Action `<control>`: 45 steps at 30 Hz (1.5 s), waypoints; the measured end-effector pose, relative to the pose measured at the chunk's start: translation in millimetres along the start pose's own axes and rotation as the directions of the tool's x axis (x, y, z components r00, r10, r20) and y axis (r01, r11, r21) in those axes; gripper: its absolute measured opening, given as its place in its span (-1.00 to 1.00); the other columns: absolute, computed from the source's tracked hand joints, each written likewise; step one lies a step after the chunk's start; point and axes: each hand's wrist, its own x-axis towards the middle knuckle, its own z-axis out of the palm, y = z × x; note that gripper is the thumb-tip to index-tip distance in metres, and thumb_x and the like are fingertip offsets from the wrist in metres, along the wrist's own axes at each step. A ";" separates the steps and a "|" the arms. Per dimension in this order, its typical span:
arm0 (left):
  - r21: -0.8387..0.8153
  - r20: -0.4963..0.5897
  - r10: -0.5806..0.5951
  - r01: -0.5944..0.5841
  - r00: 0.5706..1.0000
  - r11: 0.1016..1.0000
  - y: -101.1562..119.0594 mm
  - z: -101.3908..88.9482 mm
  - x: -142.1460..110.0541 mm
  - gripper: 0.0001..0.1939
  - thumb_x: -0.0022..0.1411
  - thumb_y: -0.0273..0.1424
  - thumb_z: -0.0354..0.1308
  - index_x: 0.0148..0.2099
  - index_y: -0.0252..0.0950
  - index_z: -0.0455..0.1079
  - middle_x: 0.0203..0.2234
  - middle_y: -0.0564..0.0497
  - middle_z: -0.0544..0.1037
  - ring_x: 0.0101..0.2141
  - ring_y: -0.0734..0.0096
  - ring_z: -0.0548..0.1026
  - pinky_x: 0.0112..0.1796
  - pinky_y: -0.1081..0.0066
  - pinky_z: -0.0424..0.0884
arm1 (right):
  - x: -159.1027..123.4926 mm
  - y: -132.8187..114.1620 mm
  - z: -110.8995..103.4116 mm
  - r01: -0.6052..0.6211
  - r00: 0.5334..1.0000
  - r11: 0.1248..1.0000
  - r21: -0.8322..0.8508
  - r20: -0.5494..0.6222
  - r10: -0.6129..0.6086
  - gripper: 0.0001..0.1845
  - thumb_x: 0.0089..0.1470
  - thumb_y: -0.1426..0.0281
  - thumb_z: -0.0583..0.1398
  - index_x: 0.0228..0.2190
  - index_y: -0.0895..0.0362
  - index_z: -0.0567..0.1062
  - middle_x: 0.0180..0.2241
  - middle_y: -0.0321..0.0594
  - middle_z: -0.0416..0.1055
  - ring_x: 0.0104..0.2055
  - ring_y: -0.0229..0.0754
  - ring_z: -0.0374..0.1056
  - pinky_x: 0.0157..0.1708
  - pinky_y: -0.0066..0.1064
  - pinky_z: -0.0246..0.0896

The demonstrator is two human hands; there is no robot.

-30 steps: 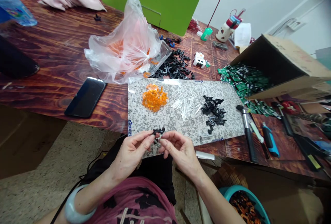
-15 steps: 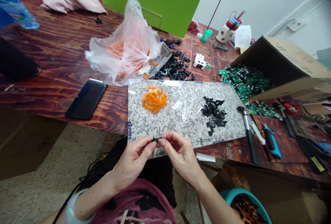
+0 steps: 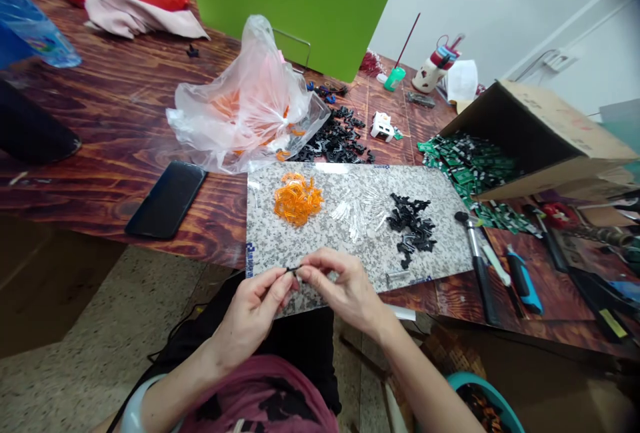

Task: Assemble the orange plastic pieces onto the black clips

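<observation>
My left hand [image 3: 250, 306] and my right hand [image 3: 345, 290] meet above the near edge of a speckled granite-pattern board [image 3: 265, 246]. Pinched between their fingertips is a small black plastic piece [image 3: 293, 270], mostly hidden by my fingers. On the board lie a heap of orange plastic pieces [image 3: 297, 200], some transparent plastic pieces [image 3: 350, 213] and a pile of black plastic pieces [image 3: 410, 230].
The board rests on a varnished wooden table [image 3: 115, 113]. Behind it are a plastic bag of orange pieces [image 3: 245, 113] and more black pieces [image 3: 340, 140]. A phone [image 3: 167, 200] lies left; a tack hammer [image 3: 480, 266], green parts [image 3: 467, 170] and a cardboard box [image 3: 530, 133] lie right.
Both hands have moved slightly left and closer together. The black piece is now more hidden between my fingertips. The whole view has shifted slightly as my head moved.
</observation>
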 end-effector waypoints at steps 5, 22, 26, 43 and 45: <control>-0.155 -0.031 -0.080 0.075 0.996 0.985 -8.2 0.6 6.4 -0.70 0.26 -0.20 0.02 -0.39 -0.30 0.36 -0.58 0.12 0.29 -0.55 0.52 0.23 -0.50 0.53 0.22 | 46.3 40.6 -28.9 0.004 0.988 0.920 -0.393 -0.137 -0.063 -0.86 0.12 0.36 0.17 -0.26 0.13 0.48 -0.30 -0.20 0.44 -0.34 -0.25 0.33 -0.29 -0.41 0.20; -0.379 -0.010 -0.191 0.173 0.982 0.909 -5.7 -0.7 11.4 -0.67 0.18 -0.13 0.10 -0.33 -0.33 0.37 -0.55 0.12 0.30 -0.55 0.54 0.26 -0.51 0.52 0.21 | 34.5 31.2 -32.4 0.049 0.982 0.841 -0.539 -0.127 -0.138 -0.81 0.13 0.25 0.17 -0.39 0.12 0.45 -0.38 -0.22 0.43 -0.39 -0.23 0.32 -0.35 -0.43 0.15; -0.369 -0.015 -0.167 0.150 0.986 0.917 -7.6 -1.4 10.6 -0.69 0.20 -0.15 0.09 -0.33 -0.33 0.36 -0.57 0.13 0.29 -0.55 0.56 0.24 -0.50 0.53 0.21 | 9.7 28.2 -18.7 -0.029 0.997 0.822 -0.568 -0.076 -0.017 -0.73 0.08 0.18 0.20 -0.48 0.12 0.44 -0.46 -0.26 0.43 -0.45 -0.25 0.31 -0.42 -0.45 0.10; -0.312 0.034 -0.117 0.122 0.992 0.942 -14.1 -1.3 6.8 -0.67 0.30 -0.15 -0.04 -0.29 -0.31 0.34 -0.51 0.10 0.32 -0.47 0.52 0.28 -0.43 0.52 0.24 | 15.7 43.0 -22.4 0.081 0.986 0.801 -0.593 0.164 0.021 -0.83 0.21 0.39 0.07 -0.27 0.07 0.47 -0.30 -0.19 0.37 -0.24 -0.19 0.31 -0.26 -0.42 0.21; -0.303 0.031 -0.114 0.118 0.993 0.946 -15.5 -0.7 6.3 -0.65 0.31 -0.13 -0.07 -0.26 -0.31 0.33 -0.48 0.08 0.33 -0.46 0.51 0.29 -0.42 0.51 0.25 | 16.1 43.9 -24.9 0.054 0.988 0.822 -0.567 0.148 0.037 -0.87 0.18 0.42 0.10 -0.33 0.10 0.46 -0.34 -0.21 0.37 -0.28 -0.21 0.31 -0.28 -0.42 0.21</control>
